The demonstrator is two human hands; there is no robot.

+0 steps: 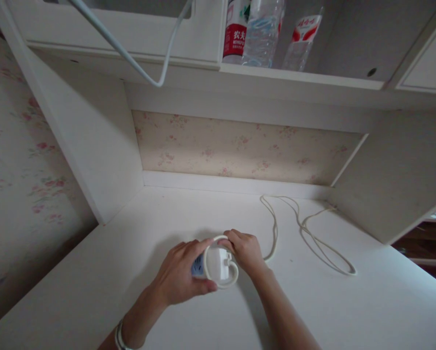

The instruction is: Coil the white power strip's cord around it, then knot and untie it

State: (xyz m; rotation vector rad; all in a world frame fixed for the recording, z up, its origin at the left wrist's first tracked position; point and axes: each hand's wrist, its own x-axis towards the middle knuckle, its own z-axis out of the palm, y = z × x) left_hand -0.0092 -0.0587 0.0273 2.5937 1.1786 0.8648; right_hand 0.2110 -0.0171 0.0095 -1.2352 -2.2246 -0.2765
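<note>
Just above the desk, my left hand (179,272) is closed around a white power strip (215,263). Its blue socket face (197,266) shows between my thumb and fingers. A pale cord (236,276) leaves the end of the strip and curves in a loop around it. My right hand (245,250) pinches this cord at the top of the loop, near the right end of the strip. The rest of the cord runs out behind my right hand. My fingers cover part of the strip.
Loose cord (315,238) lies in long bends across the white desk (159,209) to the right. Overhead, a shelf (301,80) holds several plastic bottles (263,34). A pale cable (130,61) hangs down at upper left. Side panels (90,131) stand at both ends.
</note>
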